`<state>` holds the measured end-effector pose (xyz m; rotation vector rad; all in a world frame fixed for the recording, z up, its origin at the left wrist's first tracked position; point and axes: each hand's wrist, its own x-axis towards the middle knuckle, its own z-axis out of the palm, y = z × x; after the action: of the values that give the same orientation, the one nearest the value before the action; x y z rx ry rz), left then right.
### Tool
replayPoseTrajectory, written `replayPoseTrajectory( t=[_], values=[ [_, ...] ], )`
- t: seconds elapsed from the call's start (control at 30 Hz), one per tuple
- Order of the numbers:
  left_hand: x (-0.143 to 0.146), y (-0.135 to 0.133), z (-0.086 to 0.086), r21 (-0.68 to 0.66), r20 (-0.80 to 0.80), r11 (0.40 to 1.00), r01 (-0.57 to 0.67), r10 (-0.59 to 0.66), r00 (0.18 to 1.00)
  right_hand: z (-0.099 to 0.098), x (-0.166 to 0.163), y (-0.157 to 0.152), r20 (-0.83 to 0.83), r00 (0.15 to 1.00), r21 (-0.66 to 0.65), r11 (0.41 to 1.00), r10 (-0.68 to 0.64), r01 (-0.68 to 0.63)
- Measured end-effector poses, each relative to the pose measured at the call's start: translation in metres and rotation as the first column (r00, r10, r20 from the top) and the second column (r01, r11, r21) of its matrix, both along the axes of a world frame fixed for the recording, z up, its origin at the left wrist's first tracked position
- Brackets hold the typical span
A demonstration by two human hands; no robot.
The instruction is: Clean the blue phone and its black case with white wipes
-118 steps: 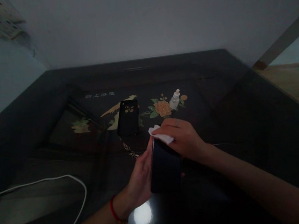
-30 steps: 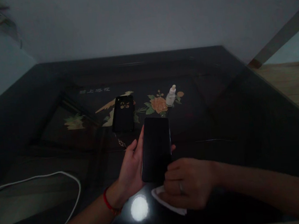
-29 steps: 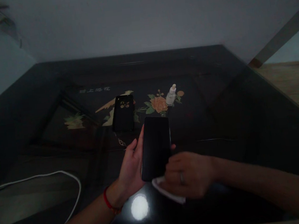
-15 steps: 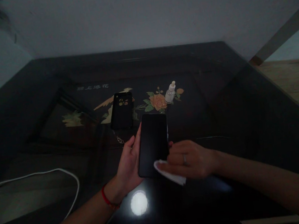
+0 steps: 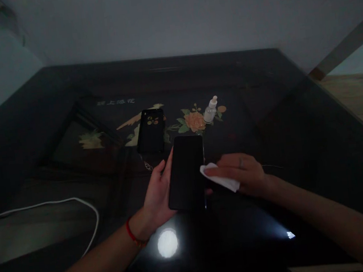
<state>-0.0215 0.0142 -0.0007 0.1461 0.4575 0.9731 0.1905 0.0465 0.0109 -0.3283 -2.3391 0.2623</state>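
Observation:
A black smartphone [image 5: 187,174] rests in my left hand [image 5: 158,197], its dark screen facing up. The left thumb lies along its left edge, and a fingertip shows at the right edge. My right hand [image 5: 243,172] pinches a folded white cloth or tissue [image 5: 221,181] just right of the phone; whether it touches the phone's edge I cannot tell. Beyond the phone, to the left, a black phone case [image 5: 151,132] with cut-out holes lies on the table. A small clear dropper bottle [image 5: 209,112] with a white top stands at the back right.
The dark glossy table [image 5: 263,114] carries a bird-and-flower picture and reflects a round light. At the left a white cable [image 5: 88,206] curves over it. A small chain or strap [image 5: 147,165] lies below the case. A wall [image 5: 163,21] rises behind the table.
My right hand and the white cloth have moved from the lower part of the phone's screen up and right, off the screen. My left hand still holds the phone. The view has shifted slightly.

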Motion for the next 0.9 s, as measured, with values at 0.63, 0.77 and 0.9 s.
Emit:
replayPoseTrajectory(
  t=[0.63, 0.77, 0.9],
  values=[
    [0.002, 0.0, 0.003, 0.01, 0.052, 0.997, -0.073, 0.073, 0.996, 0.002, -0.019, -0.024, 0.152, 0.984, 0.129, 0.985, 0.09, -0.11],
    [0.005, 0.002, 0.003, -0.009, 0.025, 0.998, -0.069, 0.069, 0.997, 0.007, -0.027, -0.023, 0.136, 0.985, 0.155, 0.98, 0.103, -0.123],
    [0.004, 0.001, 0.002, -0.029, 0.008, 0.998, -0.051, 0.052, 0.999, 0.006, -0.064, -0.018, 0.072, 0.988, 0.247, 0.958, 0.135, -0.148]
  ],
)
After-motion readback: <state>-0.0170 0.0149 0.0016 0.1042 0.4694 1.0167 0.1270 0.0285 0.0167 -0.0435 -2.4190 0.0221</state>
